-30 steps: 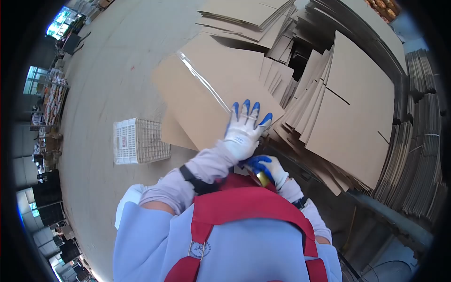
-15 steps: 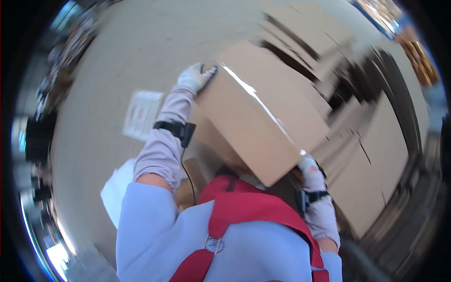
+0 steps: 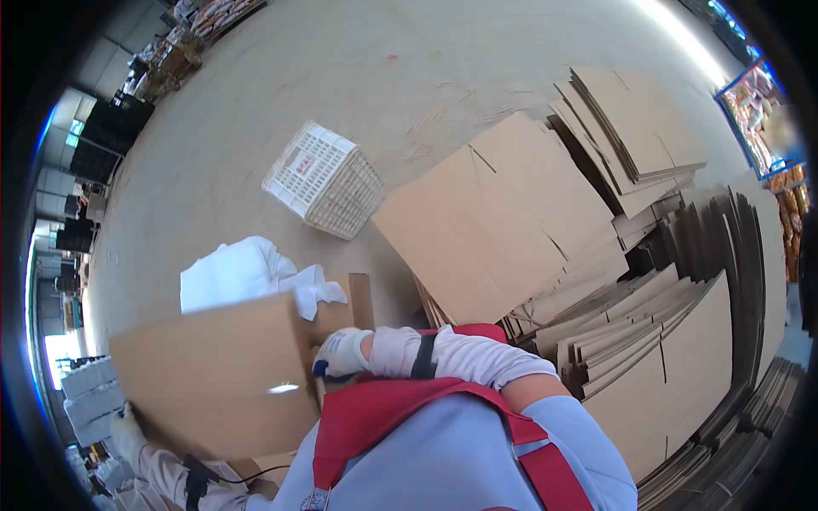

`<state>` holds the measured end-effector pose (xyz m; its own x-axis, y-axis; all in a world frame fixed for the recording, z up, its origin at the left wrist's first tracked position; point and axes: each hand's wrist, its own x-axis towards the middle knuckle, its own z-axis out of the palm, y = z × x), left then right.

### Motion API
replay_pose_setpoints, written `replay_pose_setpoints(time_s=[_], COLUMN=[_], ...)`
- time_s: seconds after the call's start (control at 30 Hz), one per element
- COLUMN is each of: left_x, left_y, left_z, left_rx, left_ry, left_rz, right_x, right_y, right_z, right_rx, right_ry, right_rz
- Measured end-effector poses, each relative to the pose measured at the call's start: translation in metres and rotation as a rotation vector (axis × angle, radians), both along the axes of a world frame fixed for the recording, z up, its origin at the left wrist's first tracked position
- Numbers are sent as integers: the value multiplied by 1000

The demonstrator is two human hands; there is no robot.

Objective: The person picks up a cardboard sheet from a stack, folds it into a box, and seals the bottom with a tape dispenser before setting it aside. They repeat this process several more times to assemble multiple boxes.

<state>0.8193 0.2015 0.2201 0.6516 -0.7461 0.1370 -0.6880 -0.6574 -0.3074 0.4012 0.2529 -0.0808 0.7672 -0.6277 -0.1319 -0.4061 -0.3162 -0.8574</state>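
A brown cardboard box [image 3: 213,366] is held at my lower left, its near face blurred slightly by motion. My left hand [image 3: 128,436], in a pale glove, grips the box's left side; part of its fingers is hidden behind the cardboard. On the opposite side my right hand [image 3: 342,353], in a white glove with dark blue fingertips, is closed on the box near its right edge. Behind the box lies a white sheet-like bundle [image 3: 243,271], beside another brown cardboard piece [image 3: 354,298].
A white plastic crate [image 3: 328,179] stands on the floor ahead. Flat cardboard sheets [image 3: 503,213] are stacked to the right, with more standing upright [image 3: 665,366] nearer me. White stacked packs [image 3: 92,392] sit at far left.
The box has swung from in front of me to my lower left, with both hands still on it. My view has turned, and the white crate now shows clearly.
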Motion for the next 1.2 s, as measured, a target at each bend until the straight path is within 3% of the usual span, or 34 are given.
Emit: replay_pose_setpoints(time_s=[0.03, 0.1, 0.13, 0.17, 0.2, 0.23, 0.27, 0.3, 0.33, 0.37, 0.4, 0.43, 0.47, 0.53, 0.67, 0.73, 0.8, 0.9, 0.93, 1.0, 1.03, 1.07, 1.1, 1.13, 1.17, 1.2], left_x=[6, 21, -58, -103, -164, -159, -207, -288, -309, -348, -390, -429, -460, -491, -502, -483, -452, -379, -373, -334, -334, -363, -384, -384, -395, -400], left_y=[4, -22, -40, -70, -99, -147, -175, -181, -205, -210, -219, -221, -223, -224, -190, -160, -130, -106, -116, -116, -120, -109, -95, -99, -83, -61], left_z=[8, -24, -49, -90, -133, -236, -298, -322, -435, -488, -504, -518, -532, -563, -608, -602, -591, -652, -643, -615, -577, -462, -383, -363, -312, -270], left_rx=[20, -386, -516, -603, -500, -597, -255, 107, 121, 271, 267, 476, 663, 731, 812, 755, 769, 1043, 1019, 890, 822, 833, 816, 826, 821, 828], left_ry=[-170, -220, 7, 437, 637, 1234, 911, 1085, 1301, 1212, 1248, 895, 527, 518, 506, 560, 668, 951, 941, 1587, 1710, 1970, 1900, 1659, 1488, 1538], left_rz=[115, -473, -570, -886, -623, -787, -930, -695, -967, -1075, -1106, -1123, -1111, -1046, -822, -731, -655, -587, -605, -583, -640, -362, -509, -880, -1071, -1134], right_x=[-5, -35, -53, -74, -100, -128, -162, -189, -212, -236, -257, -273, -283, -296, -281, -258, -239, -238, -243, -256, -265, -271, -274, -278, -279, -272], right_y=[-4, -14, -20, -30, -26, -19, -23, -7, 25, 56, 78, 113, 119, 154, 210, 228, 237, 217, 213, 192, 184, 180, 164, 152, 143, 131], right_z=[2, 7, -11, -30, -49, -57, -17, -54, -103, -125, -125, -142, -97, -80, -73, -86, -107, -101, -105, -89, -87, -100, -66, -47, -29, 5], right_rx=[10, 153, 174, 131, 85, 170, 509, 390, 264, 208, 308, 268, 329, 475, 710, 781, 604, 343, 306, 108, 103, 71, 39, -92, -200, -299], right_ry=[-1, -35, -22, 155, 177, 187, 476, 437, 402, 377, 413, 397, 492, 587, 410, 258, 28, 129, 110, 66, -74, -366, -173, -70, -26, -17], right_rz=[14, -36, -162, -126, -277, -458, -491, -606, -714, -819, -908, -1028, -1022, -1088, -1321, -1441, -1524, -1522, -1584, -1675, -1704, -1751, -1753, -1693, -1643, -1618])
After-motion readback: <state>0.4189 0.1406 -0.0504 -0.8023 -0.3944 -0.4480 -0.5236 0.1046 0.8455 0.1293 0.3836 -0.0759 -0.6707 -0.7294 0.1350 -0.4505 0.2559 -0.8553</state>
